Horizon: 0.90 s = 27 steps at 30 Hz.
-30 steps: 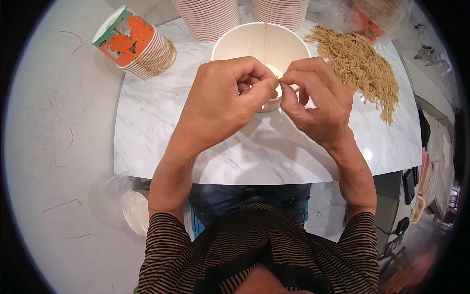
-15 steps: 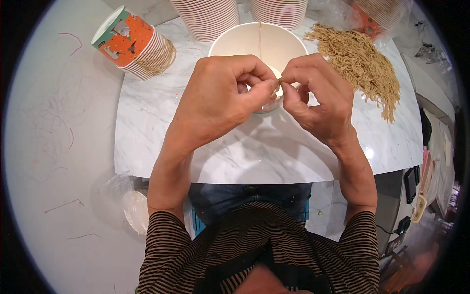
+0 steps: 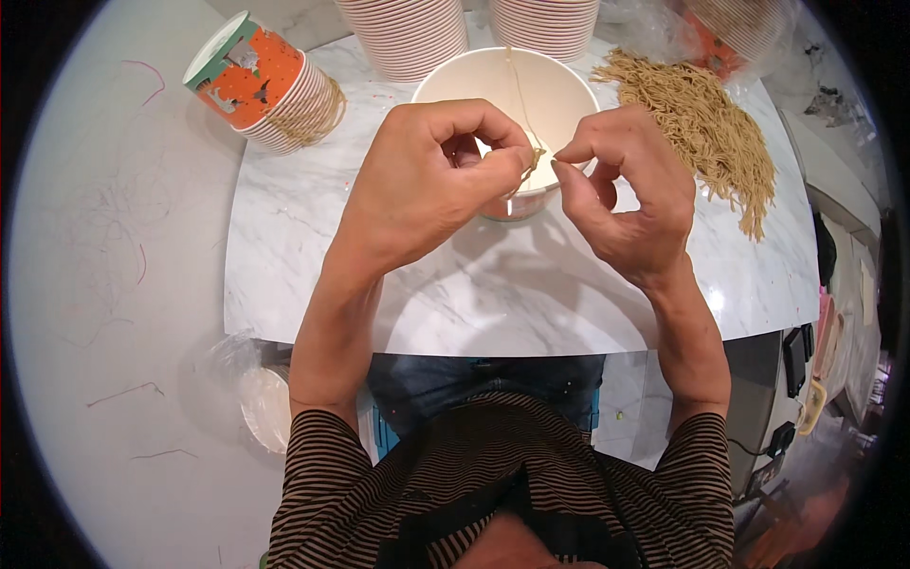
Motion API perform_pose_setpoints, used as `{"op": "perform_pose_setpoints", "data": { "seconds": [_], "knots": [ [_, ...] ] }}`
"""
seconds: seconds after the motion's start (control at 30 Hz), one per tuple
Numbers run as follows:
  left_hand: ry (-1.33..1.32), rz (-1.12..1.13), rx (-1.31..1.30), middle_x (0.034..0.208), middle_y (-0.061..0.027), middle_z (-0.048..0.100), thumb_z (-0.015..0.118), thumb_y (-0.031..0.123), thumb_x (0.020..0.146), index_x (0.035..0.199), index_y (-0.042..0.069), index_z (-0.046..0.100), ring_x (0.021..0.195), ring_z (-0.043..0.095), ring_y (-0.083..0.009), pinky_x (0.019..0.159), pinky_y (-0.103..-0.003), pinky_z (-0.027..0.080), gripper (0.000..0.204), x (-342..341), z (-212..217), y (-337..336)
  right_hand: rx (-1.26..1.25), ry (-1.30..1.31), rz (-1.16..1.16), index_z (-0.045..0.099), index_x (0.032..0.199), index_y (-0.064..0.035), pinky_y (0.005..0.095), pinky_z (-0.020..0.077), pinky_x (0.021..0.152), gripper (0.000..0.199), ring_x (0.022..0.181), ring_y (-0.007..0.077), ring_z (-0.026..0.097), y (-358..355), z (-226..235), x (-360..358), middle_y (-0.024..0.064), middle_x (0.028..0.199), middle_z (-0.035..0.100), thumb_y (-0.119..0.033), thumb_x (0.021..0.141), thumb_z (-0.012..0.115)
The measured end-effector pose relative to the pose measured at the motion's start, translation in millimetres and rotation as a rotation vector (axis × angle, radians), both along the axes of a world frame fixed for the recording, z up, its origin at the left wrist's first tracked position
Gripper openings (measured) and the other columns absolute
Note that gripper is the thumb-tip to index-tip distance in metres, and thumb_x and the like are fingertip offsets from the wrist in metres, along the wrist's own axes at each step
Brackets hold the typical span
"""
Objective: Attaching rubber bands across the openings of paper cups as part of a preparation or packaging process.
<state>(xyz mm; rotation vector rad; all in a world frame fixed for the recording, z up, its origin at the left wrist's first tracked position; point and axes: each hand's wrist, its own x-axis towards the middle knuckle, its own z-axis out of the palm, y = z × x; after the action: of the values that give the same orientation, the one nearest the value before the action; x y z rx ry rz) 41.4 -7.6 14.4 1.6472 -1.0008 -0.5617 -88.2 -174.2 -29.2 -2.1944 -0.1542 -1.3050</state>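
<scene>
A large paper tub (image 3: 557, 85), white inside, stands on the table in front of me. A thin tan cord (image 3: 521, 100) runs down from its far rim. My left hand (image 3: 431, 171) pinches this cord between thumb and forefinger, above the tub's near rim. A small knot or loop of cord sticks out past the left fingertips. Just right of it, my right hand (image 3: 626, 180) has thumb and forefinger brought together at the tips. Whether a cord end lies between them is too small to make out.
Two stacks of paper tubs (image 3: 403, 38) stand at the back. On the left lies a tilted stack of orange and green tubs (image 3: 256, 81) with cord looped around it. A heap of tan cords (image 3: 706, 128) covers the right side of the marble-look table (image 3: 455, 303).
My right fingertips have come away from the left ones, slightly to the right. The knot of cord at the left fingertips now shows. The view has shifted a little.
</scene>
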Motion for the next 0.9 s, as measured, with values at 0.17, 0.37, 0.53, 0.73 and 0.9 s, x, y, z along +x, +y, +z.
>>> {"op": "perform_pose_setpoints", "data": {
  "seconds": [0.17, 0.37, 0.53, 0.73, 0.9],
  "knots": [
    [-0.060, 0.012, 0.027, 0.082, 0.0014, 0.071, 0.075, 0.007, 0.091, 0.093, -0.002, 0.075, 0.075, 0.061, -0.0029, 0.068, -0.020, 0.049, 0.010, -2.2, 1.0, 0.7, 0.026, 0.012, 0.028, 0.073, 0.089, -0.0053, 0.0247, 0.0402, 0.042, 0.016, 0.053, 0.0082, 0.055, 4.2, -1.3, 2.6, 0.0026, 0.087, 0.069, 0.003, 0.076, 0.080],
    [-0.097, 0.033, 0.020, 0.080, 0.0024, 0.070, 0.075, 0.008, 0.092, 0.094, -0.003, 0.075, 0.073, 0.058, -0.0016, 0.065, -0.019, 0.046, 0.010, -5.3, -1.5, 1.6, 0.003, 0.031, -0.013, 0.073, 0.090, -0.0053, 0.0254, 0.0414, 0.042, 0.017, 0.054, 0.0093, 0.057, 6.0, -1.8, 1.1, 0.0031, 0.087, 0.069, 0.001, 0.077, 0.082],
    [-0.045, 0.068, -0.023, 0.081, 0.0027, 0.070, 0.076, 0.008, 0.092, 0.094, -0.002, 0.077, 0.071, 0.057, -0.0017, 0.062, -0.019, 0.044, 0.010, -6.2, -4.5, 1.4, -0.010, 0.005, -0.029, 0.072, 0.090, -0.0054, 0.0253, 0.0421, 0.042, 0.017, 0.052, 0.0099, 0.057, 6.9, -4.3, 3.1, 0.0030, 0.088, 0.069, 0.001, 0.077, 0.081],
    [-0.069, 0.098, -0.059, 0.079, 0.0032, 0.069, 0.076, 0.008, 0.092, 0.094, -0.002, 0.077, 0.071, 0.056, -0.0012, 0.062, -0.018, 0.043, 0.010, -8.4, -8.7, 2.3, 0.010, 0.021, -0.049, 0.070, 0.090, -0.0047, 0.0260, 0.0435, 0.043, 0.018, 0.052, 0.0103, 0.059, 11.8, -5.4, 1.8, 0.0028, 0.089, 0.070, 0.001, 0.078, 0.081],
    [-0.086, 0.119, -0.053, 0.077, 0.0036, 0.068, 0.076, 0.007, 0.092, 0.092, -0.002, 0.076, 0.069, 0.055, -0.0004, 0.060, -0.018, 0.041, 0.009, -10.6, -8.3, 3.2, 0.023, 0.040, -0.039, 0.070, 0.090, -0.0043, 0.0254, 0.0449, 0.043, 0.017, 0.053, 0.0100, 0.063, 12.4, -6.8, 2.5, 0.0032, 0.090, 0.071, 0.002, 0.078, 0.080]
  ]
}}
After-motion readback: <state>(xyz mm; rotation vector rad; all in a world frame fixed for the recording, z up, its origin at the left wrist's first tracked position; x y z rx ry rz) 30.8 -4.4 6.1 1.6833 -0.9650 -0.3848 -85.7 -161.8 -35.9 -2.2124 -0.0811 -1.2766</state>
